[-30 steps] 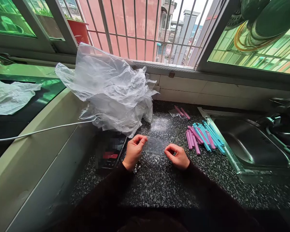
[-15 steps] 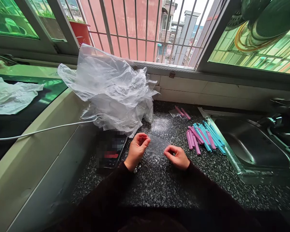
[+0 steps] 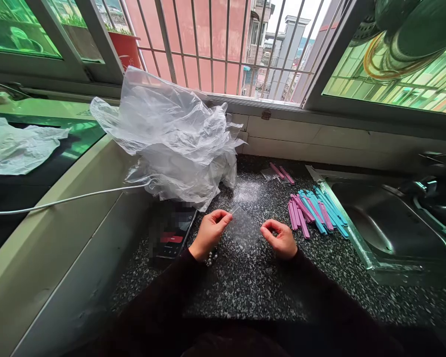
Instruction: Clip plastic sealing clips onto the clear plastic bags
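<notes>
My left hand pinches a small clear plastic bag by its upper left corner, between thumb and index finger. The bag is thin and see-through, slanting over the dark speckled counter. To its right is my right hand, thumb and index finger pressed together beside the bag's right corner. Whether those fingertips touch the bag, or hold anything else, is too small to make out. Pink and blue sealing clips lie in a pile just beyond my right hand.
Crumpled clear plastic bags are heaped at the back left. A phone lies beside my left wrist, with a white cable running leftward nearby. Two pink clips rest on clear plastic near the wall. A steel sink is at right.
My right hand has moved slightly right, away from my left hand. The clear bag, earlier stretched between both hands, has turned and now slants down from the left one.
</notes>
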Demonstrator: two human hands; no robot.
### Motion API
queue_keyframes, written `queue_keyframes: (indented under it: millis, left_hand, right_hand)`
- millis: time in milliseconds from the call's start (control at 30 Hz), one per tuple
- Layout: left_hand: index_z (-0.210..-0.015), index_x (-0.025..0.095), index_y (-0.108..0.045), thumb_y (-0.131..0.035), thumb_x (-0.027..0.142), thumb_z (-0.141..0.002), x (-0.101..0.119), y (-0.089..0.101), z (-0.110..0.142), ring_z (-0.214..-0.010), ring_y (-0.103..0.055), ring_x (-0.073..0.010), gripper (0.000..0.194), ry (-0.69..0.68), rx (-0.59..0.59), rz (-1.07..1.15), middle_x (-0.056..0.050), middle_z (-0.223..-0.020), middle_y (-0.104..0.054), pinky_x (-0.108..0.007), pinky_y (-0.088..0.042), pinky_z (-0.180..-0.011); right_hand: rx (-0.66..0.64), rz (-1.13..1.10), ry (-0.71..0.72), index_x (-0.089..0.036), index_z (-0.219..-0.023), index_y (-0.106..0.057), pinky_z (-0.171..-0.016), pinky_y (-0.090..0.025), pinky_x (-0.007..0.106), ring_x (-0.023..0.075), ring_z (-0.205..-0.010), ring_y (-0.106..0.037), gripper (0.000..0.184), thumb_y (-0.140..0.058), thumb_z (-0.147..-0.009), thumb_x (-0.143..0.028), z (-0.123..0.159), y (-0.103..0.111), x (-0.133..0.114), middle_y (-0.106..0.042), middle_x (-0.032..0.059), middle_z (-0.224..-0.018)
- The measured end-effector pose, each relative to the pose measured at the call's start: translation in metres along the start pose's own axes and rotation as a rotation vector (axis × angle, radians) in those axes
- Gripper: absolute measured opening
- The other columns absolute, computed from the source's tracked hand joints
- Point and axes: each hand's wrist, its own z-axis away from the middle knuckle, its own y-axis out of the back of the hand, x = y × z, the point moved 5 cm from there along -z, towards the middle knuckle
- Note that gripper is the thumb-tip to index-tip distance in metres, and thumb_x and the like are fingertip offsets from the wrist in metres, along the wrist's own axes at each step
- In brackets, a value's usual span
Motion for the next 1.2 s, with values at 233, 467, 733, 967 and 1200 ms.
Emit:
queue_keyframes:
  millis: [233, 467, 733, 967, 1200]
  left_hand:
    - [-0.061, 0.013, -0.054, -0.057, 0.038, -0.069, 0.000, -0.018, 0.008, -0.055, -0.038, -0.0087, 0.026, 0.038, -0.279, -0.098, 0.004, -0.055, -0.045, -0.021, -0.030, -0.054]
    - [-0.065, 0.013, -0.058, -0.055, 0.034, -0.073, -0.006, -0.031, 0.015, -0.061, -0.044, -0.0109, 0.023, -0.021, -0.461, -0.277, 0.002, -0.060, -0.053, -0.022, -0.033, -0.058]
    - [-0.068, 0.013, -0.058, -0.056, 0.034, -0.073, -0.001, -0.021, 0.009, -0.062, -0.048, -0.0116, 0.022, -0.026, -0.326, -0.212, 0.000, -0.064, -0.056, -0.022, -0.037, -0.059]
    - [-0.066, 0.014, -0.057, -0.055, 0.034, -0.073, -0.001, -0.023, 0.010, -0.061, -0.049, -0.0116, 0.022, -0.045, -0.361, -0.237, 0.000, -0.063, -0.056, -0.022, -0.038, -0.060]
    - [-0.065, 0.014, -0.057, -0.054, 0.033, -0.074, -0.001, -0.025, 0.010, -0.062, -0.050, -0.0121, 0.021, -0.080, -0.330, -0.273, -0.001, -0.063, -0.057, -0.023, -0.039, -0.059]
  right_hand:
    - [-0.064, -0.100, -0.032, -0.017, -0.071, -0.058, -0.054, -0.042, 0.024, 0.0120, -0.057, -0.051, 0.020, -0.052, -0.076, -0.034, 0.001, -0.005, 0.001, -0.058, 0.0018, -0.063]
    - [-0.142, -0.059, -0.035, -0.016, -0.064, -0.056, -0.054, -0.041, 0.023, 0.0110, -0.054, -0.049, 0.018, -0.053, -0.074, -0.031, 0.001, -0.013, 0.000, -0.056, 0.0007, -0.058]
    - [-0.018, -0.013, -0.018, -0.017, -0.063, -0.053, -0.052, -0.041, 0.023, 0.0106, -0.053, -0.047, 0.018, -0.051, -0.075, -0.030, 0.001, -0.005, -0.001, -0.053, 0.0001, -0.057]
    - [-0.159, -0.023, -0.003, -0.016, -0.065, -0.056, -0.056, -0.042, 0.023, 0.0112, -0.057, -0.050, 0.016, -0.052, -0.075, -0.028, 0.002, -0.012, -0.002, -0.057, 0.0006, -0.060]
    - [-0.159, -0.015, 0.011, -0.016, -0.063, -0.055, -0.055, -0.041, 0.023, 0.0105, -0.056, -0.049, 0.016, -0.052, -0.075, -0.026, 0.003, -0.012, -0.004, -0.056, 0.0003, -0.059]
